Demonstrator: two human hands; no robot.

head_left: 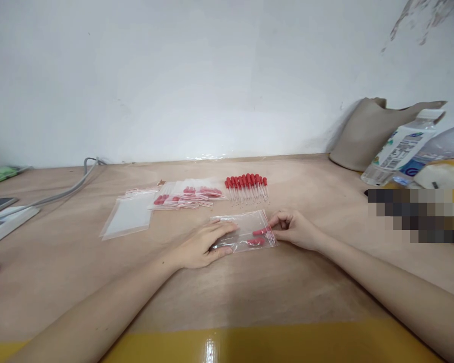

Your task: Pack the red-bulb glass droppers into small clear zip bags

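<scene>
A clear zip bag (242, 221) lies flat in front of me, its red-striped mouth to the right. Two small red-ended pieces with thin clear stems, like droppers, show at that mouth: an upper dropper (260, 232) and a lower dropper (256, 242). My left hand (208, 243) rests on the bag's left part, fingers stretched and thumb apart. At the mouth, my right hand (290, 229) pinches the stem end of the upper dropper, as far as I can see; the fingertips partly hide the grip.
Several red-ended droppers (246, 187) stand in a row behind the bag. Filled bags (189, 194) overlap to their left, beside flat bags (130, 216). A grey cable (66, 194) runs at left. A bottle (401, 146) and a grey-brown container (363, 133) stand at right.
</scene>
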